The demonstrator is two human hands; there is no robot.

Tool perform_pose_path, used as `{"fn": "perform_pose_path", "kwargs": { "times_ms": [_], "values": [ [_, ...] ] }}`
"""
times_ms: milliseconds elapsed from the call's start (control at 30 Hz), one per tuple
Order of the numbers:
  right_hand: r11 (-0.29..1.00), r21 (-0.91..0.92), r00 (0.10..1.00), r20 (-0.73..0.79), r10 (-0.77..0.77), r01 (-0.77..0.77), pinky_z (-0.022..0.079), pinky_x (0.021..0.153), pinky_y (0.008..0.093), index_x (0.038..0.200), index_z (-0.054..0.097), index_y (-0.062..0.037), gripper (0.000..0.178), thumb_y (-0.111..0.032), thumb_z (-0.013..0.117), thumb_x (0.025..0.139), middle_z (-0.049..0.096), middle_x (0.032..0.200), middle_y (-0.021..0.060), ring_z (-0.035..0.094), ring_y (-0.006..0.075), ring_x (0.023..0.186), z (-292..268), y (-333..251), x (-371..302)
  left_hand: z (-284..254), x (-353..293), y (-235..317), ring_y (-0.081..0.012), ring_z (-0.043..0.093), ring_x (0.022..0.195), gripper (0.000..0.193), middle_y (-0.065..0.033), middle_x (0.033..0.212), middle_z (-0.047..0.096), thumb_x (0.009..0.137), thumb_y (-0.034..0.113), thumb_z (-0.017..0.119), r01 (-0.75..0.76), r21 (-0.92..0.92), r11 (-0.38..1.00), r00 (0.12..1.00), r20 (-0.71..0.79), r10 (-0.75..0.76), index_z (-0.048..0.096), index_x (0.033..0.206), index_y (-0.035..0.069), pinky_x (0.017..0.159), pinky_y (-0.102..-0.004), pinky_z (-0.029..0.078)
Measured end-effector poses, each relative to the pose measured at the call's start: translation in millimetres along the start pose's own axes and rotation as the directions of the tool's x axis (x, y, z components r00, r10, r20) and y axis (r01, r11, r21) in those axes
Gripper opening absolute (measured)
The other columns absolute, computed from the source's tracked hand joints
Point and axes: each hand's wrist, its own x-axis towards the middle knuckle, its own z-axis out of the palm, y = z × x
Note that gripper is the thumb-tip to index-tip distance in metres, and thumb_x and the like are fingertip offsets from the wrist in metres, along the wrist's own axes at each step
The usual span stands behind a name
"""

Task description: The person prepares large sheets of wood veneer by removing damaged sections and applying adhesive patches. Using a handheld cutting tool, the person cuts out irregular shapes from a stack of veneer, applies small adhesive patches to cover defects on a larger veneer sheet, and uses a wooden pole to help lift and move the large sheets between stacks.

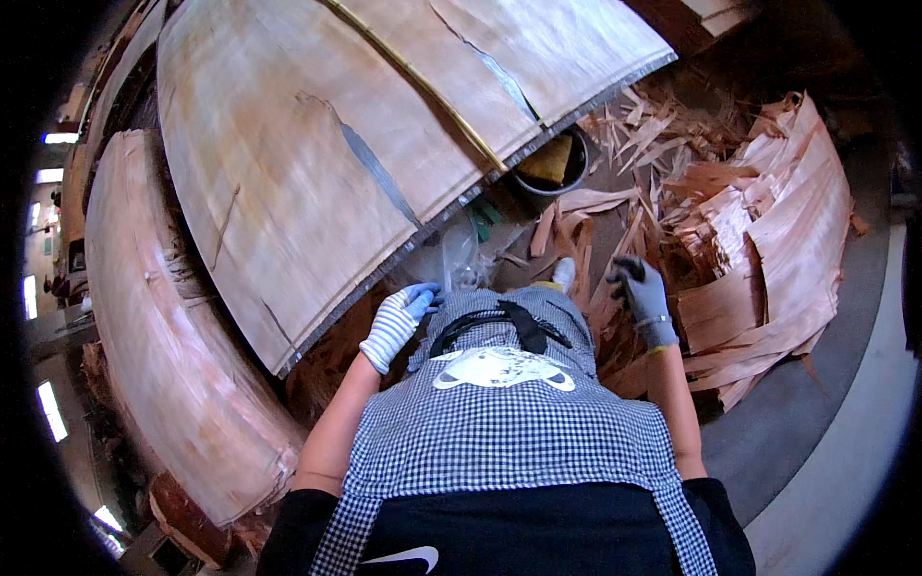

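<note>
My left hand (399,324), in a white-and-blue striped glove, is beside my checked apron (499,422), close to the near edge of a large stack of wood veneer sheets (298,173). Its fingers stretch out together, with nothing seen in them. Just beyond the fingertips is a clear, plastic-looking thing (461,252) whose kind I cannot make out. On the other side, my right hand (642,296) wears a grey glove with dark fingertips. Its fingers are loosely bent and apart, holding nothing. Long splits and a thin yellowish strip (423,84) run along the top sheet.
Torn veneer lies in a big heap (768,250) at my right, with loose scraps (639,134) behind it. A dark round bucket (557,163) holding a yellowish block stands partly under the stack's edge. Another veneer stack (173,336) lies far left. My shoe (564,274) shows below.
</note>
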Motion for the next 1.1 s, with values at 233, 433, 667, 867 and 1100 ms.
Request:
{"fn": "perform_pose_path", "kwargs": {
  "times_ms": [233, 433, 667, 867, 1100],
  "values": [
    [0.993, 0.002, 0.992, 0.054, 0.118, -0.119, 0.048, 0.058, 0.0243, 0.097, 0.057, 0.0013, 0.024, 0.003, 0.047, 0.076, 0.062, 0.079, 0.0081, 0.061, 0.0145, 0.069, -45, 90, -36, 100, 44, 18, -0.0278, 0.053, 0.1, 0.041, -0.0177, 0.108, 0.056, 0.085, 0.033, 0.048, -0.15, 0.561, 0.814, 0.944, 0.327, -0.051, 0.051, 0.114, 0.004, 0.087, -0.0328, 0.039],
    [0.98, -0.17, 0.944, 0.328, -0.039, 0.099, 0.044, 0.076, 0.0304, 0.1, 0.059, -0.0016, 0.031, -0.021, 0.06, 0.076, 0.062, 0.092, 0.0152, 0.06, 0.0254, 0.081, -81, 56, 13, 206, 93, 44, -0.0282, 0.055, 0.095, 0.042, -0.0164, 0.102, 0.058, 0.078, 0.03, 0.056, -0.338, 0.77, 0.541, 0.822, 0.521, -0.229, 0.053, 0.112, 0.006, 0.086, -0.0347, 0.041],
    [0.86, 0.062, 0.711, 0.534, -0.457, 0.506, 0.045, 0.077, 0.0327, 0.102, 0.056, -0.0057, 0.032, -0.016, 0.06, 0.072, 0.06, 0.09, 0.0163, 0.058, 0.0284, 0.083, -111, -19, -1, 294, 127, 87, -0.0311, 0.057, 0.083, 0.031, -0.0144, 0.09, 0.06, 0.071, 0.031, 0.059, -0.394, 0.875, 0.281, 0.914, 0.406, 0.016, 0.061, 0.095, 0.012, 0.074, -0.0379, 0.045],
    [0.711, -0.484, 0.798, 0.575, -0.18, 0.51, 0.046, 0.07, 0.0394, 0.096, 0.056, -0.0071, 0.029, -0.028, 0.054, 0.076, 0.06, 0.084, 0.0161, 0.058, 0.0319, 0.078, -151, -14, -8, 323, 132, 131, -0.0274, 0.057, 0.075, 0.019, -0.0101, 0.08, 0.06, 0.072, 0.022, 0.059, -0.653, 0.757, 0.017, 0.718, 0.612, 0.33, 0.06, 0.087, 0.01, 0.066, -0.0378, 0.046],
    [0.545, -0.702, 0.858, 0.19, -0.477, 0.458, 0.048, 0.065, 0.0375, 0.085, 0.056, -0.0045, 0.016, -0.014, 0.047, 0.076, 0.06, 0.081, 0.0137, 0.059, 0.0299, 0.076, -153, -3, -9, 343, 120, 143, -0.0272, 0.057, 0.071, 0.014, -0.0092, 0.076, 0.059, 0.073, 0.023, 0.058, -0.696, 0.718, -0.023, 0.647, 0.641, 0.413, 0.06, 0.08, 0.011, 0.064, -0.0375, 0.045]
  ]
}}
